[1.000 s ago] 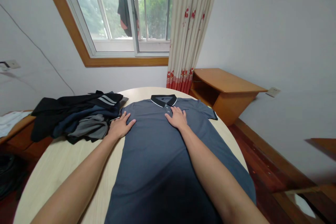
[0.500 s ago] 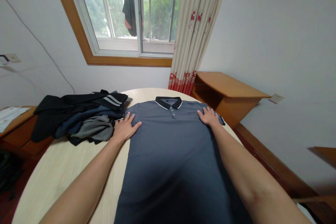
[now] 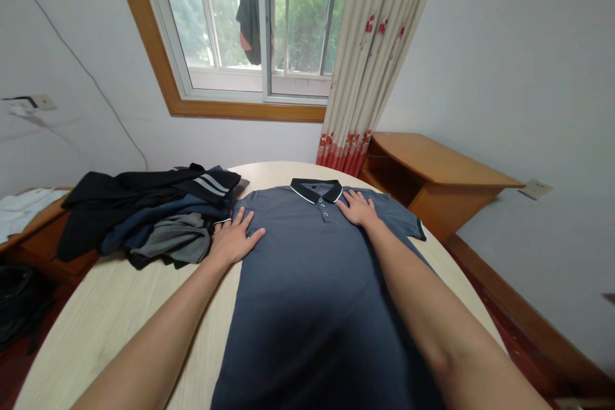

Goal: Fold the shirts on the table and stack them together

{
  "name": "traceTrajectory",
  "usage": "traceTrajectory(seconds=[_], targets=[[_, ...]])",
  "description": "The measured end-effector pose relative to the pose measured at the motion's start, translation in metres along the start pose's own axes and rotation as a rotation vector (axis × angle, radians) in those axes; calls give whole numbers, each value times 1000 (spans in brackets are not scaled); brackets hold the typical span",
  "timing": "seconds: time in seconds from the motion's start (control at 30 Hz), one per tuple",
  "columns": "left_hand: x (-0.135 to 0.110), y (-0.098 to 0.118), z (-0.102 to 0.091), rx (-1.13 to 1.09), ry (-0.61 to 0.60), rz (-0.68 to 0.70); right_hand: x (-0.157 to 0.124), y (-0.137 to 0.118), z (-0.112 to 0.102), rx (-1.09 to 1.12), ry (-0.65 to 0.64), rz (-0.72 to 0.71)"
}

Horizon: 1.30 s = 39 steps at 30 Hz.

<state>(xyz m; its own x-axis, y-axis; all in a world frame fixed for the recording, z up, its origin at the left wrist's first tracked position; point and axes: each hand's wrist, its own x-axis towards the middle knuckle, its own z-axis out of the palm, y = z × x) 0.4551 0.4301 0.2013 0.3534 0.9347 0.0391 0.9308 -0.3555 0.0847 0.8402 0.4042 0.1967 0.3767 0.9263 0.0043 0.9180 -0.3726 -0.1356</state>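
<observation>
A dark grey polo shirt lies spread front side up, its black, white-edged collar at the far end. My left hand rests with spread fingers on the shirt's left shoulder and sleeve, close beside a heap of clothes. My right hand lies flat on the chest just right of the collar and button placket. To its right the short sleeve with a black and white cuff reaches toward the table edge. The shirt's lower end runs out of view at the bottom.
A rounded pale wooden table carries the shirt. On its left is a pile of black, navy and grey clothes. Beyond stand a brown wooden desk, a curtain and a window. A black bag sits at lower left.
My right hand has slid left from the sleeve side toward the collar, uncovering the right sleeve. My left hand stays on the shoulder. The view has shifted slightly.
</observation>
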Motion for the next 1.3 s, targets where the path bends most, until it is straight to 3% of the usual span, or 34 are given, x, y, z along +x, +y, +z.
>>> traceTrajectory(seconds=[0.17,0.33,0.4,0.57,0.73,0.83,0.93,1.03,1.1,1.17,1.3], targets=[[0,0,0,-7,-6,0,17,14,-8,-26,-7,147],[-1,1,-1,-8,-18,-9,18,-9,-5,-45,19,-33],[-2,1,-2,-12,-17,-7,17,-11,-1,-12,0,-39],[-2,2,-4,-21,-8,3,19,19,-4,-14,-10,137],[-1,2,-5,-23,-9,4,5,49,-11,-34,143,232],[-1,2,-4,-25,3,5,-9,67,-14,8,92,271],[-1,2,-4,-27,20,11,-21,79,-20,27,57,412],[-1,2,-2,-43,34,11,-35,57,-27,9,145,441],[-1,2,-2,-70,44,12,-48,21,-29,-15,201,282],[0,0,-3,-125,76,6,-66,-23,-26,6,163,110],[0,-6,-5,-315,274,6,-104,-87,-9,63,45,-233]])
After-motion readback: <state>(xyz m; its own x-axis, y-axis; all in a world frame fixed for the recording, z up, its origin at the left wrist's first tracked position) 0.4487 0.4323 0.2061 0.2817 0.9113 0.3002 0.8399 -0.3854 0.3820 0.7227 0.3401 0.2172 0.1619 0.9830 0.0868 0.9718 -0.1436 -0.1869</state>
